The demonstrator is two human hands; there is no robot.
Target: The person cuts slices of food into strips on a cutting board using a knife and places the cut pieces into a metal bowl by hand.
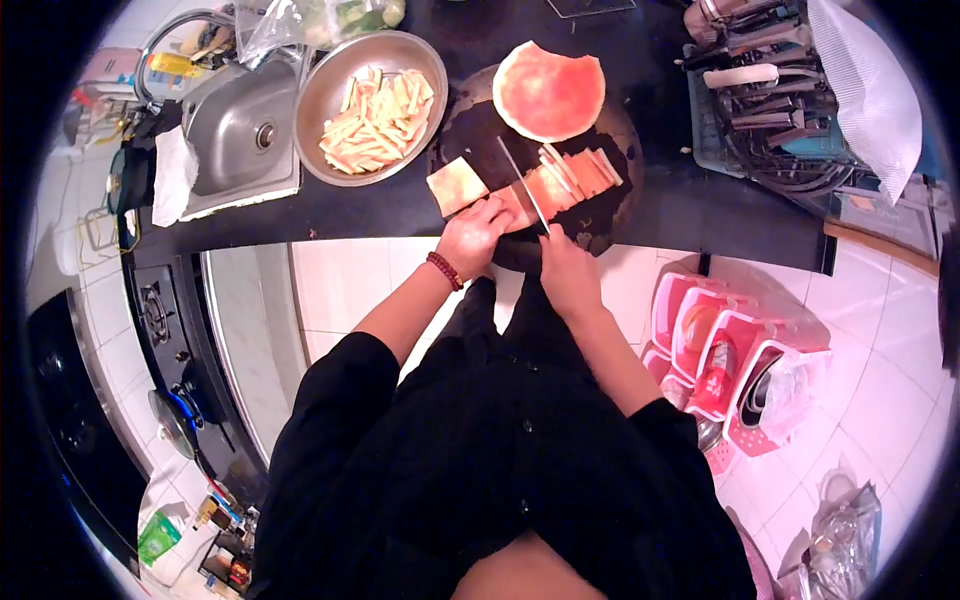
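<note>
My right hand (568, 270) is closed round the handle of a knife (524, 188), whose blade lies across an orange piece of food (543, 190) on a dark round board (610, 225). Just left of the blade, the fingers of my left hand (474, 236) press on the same piece. Thin cut slices (590, 172) lean together right of the knife. A square orange slab (457, 186) lies beside my left hand. Behind the knife sits a large orange-red round piece (549, 92) with a notch in its top edge.
A metal bowl (310, 100) of cut strips stands at the back left, next to a sink (235, 120). A dish rack (710, 130) with utensils is at the right. Pink baskets (740, 370) are on the floor to the right, and a stove (165, 320) is at the left.
</note>
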